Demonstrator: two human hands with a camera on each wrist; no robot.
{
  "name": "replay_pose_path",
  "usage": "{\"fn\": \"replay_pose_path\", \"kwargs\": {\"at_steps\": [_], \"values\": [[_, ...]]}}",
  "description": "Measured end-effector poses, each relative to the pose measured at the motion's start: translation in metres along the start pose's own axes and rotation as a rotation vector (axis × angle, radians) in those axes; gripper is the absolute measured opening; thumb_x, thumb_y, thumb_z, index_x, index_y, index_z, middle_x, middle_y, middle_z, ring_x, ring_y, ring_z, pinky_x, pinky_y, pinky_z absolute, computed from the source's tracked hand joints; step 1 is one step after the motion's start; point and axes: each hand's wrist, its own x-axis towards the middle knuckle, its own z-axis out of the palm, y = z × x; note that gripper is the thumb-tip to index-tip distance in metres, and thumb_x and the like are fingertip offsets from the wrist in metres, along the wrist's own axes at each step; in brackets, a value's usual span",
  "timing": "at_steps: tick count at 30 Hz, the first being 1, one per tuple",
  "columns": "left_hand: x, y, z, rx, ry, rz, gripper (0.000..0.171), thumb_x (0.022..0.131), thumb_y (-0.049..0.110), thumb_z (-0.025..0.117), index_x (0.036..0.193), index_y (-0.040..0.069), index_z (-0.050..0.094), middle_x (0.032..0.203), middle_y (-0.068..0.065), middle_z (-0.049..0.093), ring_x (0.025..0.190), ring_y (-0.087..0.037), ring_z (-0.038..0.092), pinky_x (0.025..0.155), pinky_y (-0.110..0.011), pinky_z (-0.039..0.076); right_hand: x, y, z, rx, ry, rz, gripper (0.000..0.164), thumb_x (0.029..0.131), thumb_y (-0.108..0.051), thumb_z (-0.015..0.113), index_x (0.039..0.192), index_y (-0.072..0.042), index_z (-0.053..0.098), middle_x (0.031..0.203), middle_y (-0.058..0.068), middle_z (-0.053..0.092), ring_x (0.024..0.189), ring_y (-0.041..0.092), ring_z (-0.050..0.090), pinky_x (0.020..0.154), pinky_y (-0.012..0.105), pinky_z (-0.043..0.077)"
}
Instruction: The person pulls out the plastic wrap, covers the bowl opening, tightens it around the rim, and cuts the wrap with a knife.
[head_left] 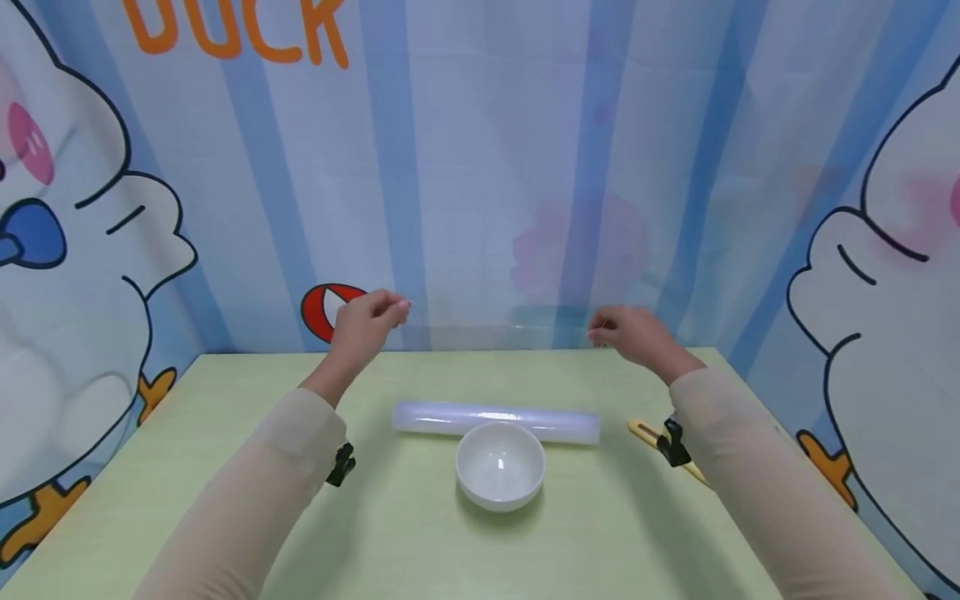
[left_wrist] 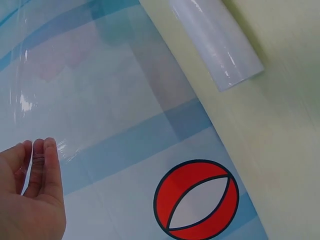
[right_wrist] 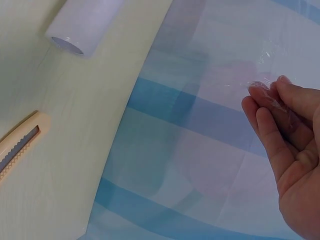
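Between my raised hands stretches a sheet of clear plastic wrap (left_wrist: 25,102), almost invisible apart from its glints. My left hand (head_left: 367,325) pinches one end between thumb and fingertips. At the other end, my right hand (head_left: 633,336) pinches the film, which bunches at the fingertips in the right wrist view. Both hands are up near the table's far edge. Nearer to me on the tabletop lies the roll of plastic wrap (head_left: 566,425), crosswise. A white bowl (head_left: 500,467) stands upright just in front of it, overlapping the roll's lower edge in the head view.
A yellow utility knife (right_wrist: 22,142) lies right of the roll, partly hidden under my right forearm in the head view. The pale green table (head_left: 420,550) ends at a blue striped curtain (head_left: 480,167) with duck drawings, hanging behind and along the sides.
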Motion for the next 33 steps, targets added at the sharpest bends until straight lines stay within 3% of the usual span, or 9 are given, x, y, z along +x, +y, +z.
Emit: {"fn": "replay_pose_path", "kwargs": {"at_steps": [5,14,23,33], "values": [[-0.002,0.005,-0.004,0.003,-0.01,0.013,0.027,0.093,0.034,0.052,0.107,0.014,0.062,0.1,-0.008,0.066,0.094,-0.022,0.059,0.081,-0.036,0.05,-0.001,-0.003,-0.004,0.004,0.016,0.001,0.016,0.093,-0.019,0.053,0.096,-0.008,0.064,0.09,0.01,0.066,0.081,0.022,0.06,0.07,0.037,0.048],[-0.007,0.01,-0.012,-0.008,0.03,0.049,0.026,0.092,0.033,0.054,0.105,0.013,0.064,0.097,-0.008,0.067,0.091,-0.023,0.062,0.079,-0.034,0.051,0.001,-0.01,-0.009,0.02,0.079,-0.019,0.015,0.094,-0.017,0.053,0.097,-0.007,0.063,0.093,0.012,0.066,0.083,0.024,0.059,0.074,0.04,0.047],[-0.011,0.012,-0.017,-0.013,0.059,0.081,0.027,0.091,0.034,0.055,0.101,0.012,0.066,0.092,-0.009,0.069,0.081,-0.021,0.061,0.065,-0.026,0.049,-0.001,-0.014,-0.016,0.022,0.109,-0.024,0.016,0.093,-0.018,0.054,0.096,-0.008,0.066,0.093,0.011,0.068,0.086,0.025,0.062,0.075,0.041,0.049],[-0.021,0.01,-0.025,-0.03,0.004,0.082,0.031,0.089,0.043,0.055,0.099,0.015,0.065,0.091,-0.007,0.068,0.079,-0.017,0.059,0.066,-0.027,0.049,-0.012,-0.016,-0.019,0.048,0.075,-0.036,0.022,0.093,-0.022,0.054,0.105,-0.009,0.066,0.104,0.011,0.067,0.093,0.026,0.06,0.078,0.042,0.05]]}}
